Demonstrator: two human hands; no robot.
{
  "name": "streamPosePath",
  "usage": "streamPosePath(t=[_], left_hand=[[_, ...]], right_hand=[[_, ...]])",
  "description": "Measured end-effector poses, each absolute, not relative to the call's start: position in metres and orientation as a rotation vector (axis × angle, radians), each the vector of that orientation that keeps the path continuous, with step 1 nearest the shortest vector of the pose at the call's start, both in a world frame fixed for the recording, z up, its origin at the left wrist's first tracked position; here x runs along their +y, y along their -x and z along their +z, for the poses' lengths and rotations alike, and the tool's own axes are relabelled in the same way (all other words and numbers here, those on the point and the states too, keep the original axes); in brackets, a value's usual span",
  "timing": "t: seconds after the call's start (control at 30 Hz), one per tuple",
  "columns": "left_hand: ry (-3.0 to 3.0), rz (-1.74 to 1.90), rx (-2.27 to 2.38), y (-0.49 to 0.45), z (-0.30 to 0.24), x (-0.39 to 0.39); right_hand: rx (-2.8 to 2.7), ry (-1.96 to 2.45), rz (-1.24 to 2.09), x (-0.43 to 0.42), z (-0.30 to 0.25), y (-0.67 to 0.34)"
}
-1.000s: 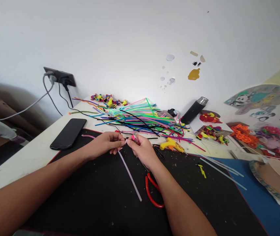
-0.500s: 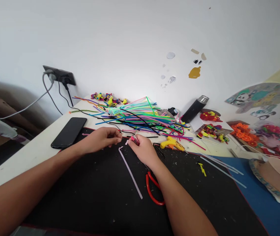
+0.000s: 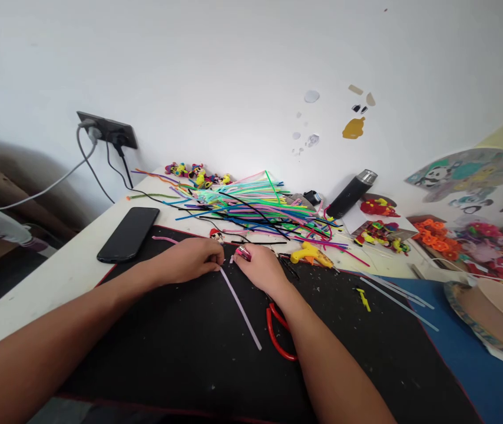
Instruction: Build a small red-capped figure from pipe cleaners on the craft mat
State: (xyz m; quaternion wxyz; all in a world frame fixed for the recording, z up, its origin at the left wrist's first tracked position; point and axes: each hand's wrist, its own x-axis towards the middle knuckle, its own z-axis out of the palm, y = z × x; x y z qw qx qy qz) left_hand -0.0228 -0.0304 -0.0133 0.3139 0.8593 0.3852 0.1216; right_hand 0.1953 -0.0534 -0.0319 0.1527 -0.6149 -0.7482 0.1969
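My left hand (image 3: 196,259) is closed, its thumb and fingertips pinched at the top end of a lilac pipe cleaner (image 3: 240,306) that slants down across the black mat (image 3: 181,347). The fingers cover that end. A few centimetres to the right, my right hand (image 3: 262,268) is wrapped around a small pink-and-red piece (image 3: 243,253) with a pale lilac bit beside it; most of it is hidden. Red-handled scissors (image 3: 273,338) lie partly under my right forearm. Just beyond my left hand sits a small red-and-white figure head (image 3: 216,235).
A heap of coloured pipe cleaners (image 3: 251,203) lies by the wall. A phone (image 3: 128,234) is at left, a yellow glue gun (image 3: 311,254) right of my hands. Clear glue sticks (image 3: 399,303), a black flask (image 3: 352,193) and a round basket (image 3: 485,318) are farther right.
My left hand has moved down to the lilac pipe cleaner and closed on its bent top end. The red-and-white head has come into sight. My right hand keeps its hold; the view shifted slightly.
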Motion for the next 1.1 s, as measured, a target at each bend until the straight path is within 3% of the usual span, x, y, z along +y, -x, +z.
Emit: streamPosePath(t=[0.47, 1.1], left_hand=[[-2.367, 0.527, 1.05, 0.012, -0.05, -0.029], [-2.362, 0.478, 1.257, 0.007, -0.043, -0.035]], right_hand=[[-2.168, 1.837, 0.505, -0.053, -0.032, -0.192], [-2.049, 1.801, 0.555, -0.051, -0.039, -0.198]])
